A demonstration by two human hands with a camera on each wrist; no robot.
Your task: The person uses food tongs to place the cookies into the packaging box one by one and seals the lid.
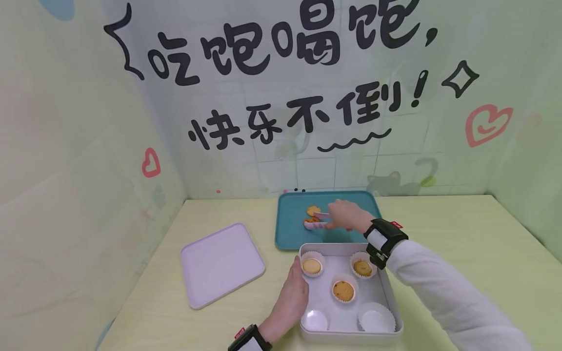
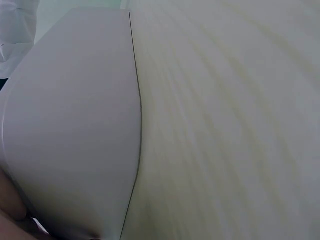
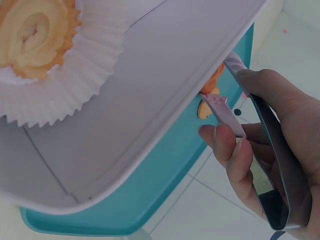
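So, the tongs (image 1: 318, 225) are held in the right hand (image 1: 348, 215), pointed left, tips parted around the browner cookie (image 1: 312, 220); whether it's clamped can't be told.

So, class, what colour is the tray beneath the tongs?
The tray is teal, clearest in the head view.

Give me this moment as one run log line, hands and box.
right hand: holds tongs at cookies on teal tray | left hand: against left side of box | box: three cups with cookies, two empty cups
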